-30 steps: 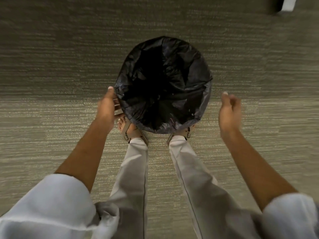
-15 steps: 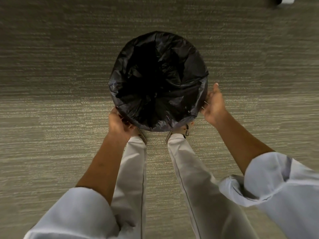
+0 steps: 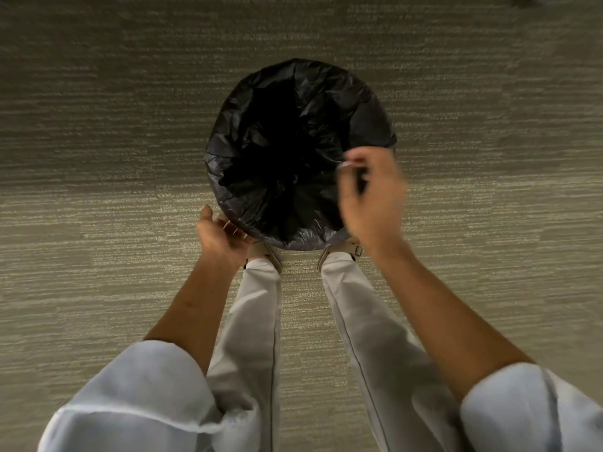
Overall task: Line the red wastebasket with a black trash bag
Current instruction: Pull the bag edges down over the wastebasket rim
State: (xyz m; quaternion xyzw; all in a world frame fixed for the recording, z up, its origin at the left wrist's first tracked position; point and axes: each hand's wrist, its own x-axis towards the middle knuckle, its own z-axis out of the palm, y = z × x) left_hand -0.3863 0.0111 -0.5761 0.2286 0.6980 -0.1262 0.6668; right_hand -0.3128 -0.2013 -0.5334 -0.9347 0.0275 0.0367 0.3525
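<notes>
Your right hand (image 3: pixel 370 203) is up over the right side of the black trash bag (image 3: pixel 293 151). It looks blurry, with the fingers curled in, and you cannot tell if it pinches the bag. Your left hand (image 3: pixel 219 240) is down at the near left edge of the bag, fingers spread a little and touching the plastic. The bag is open and covers the whole top of the wastebasket, so none of the red shows. It stands on the carpet floor (image 3: pixel 98 190), just in front of your feet.
</notes>
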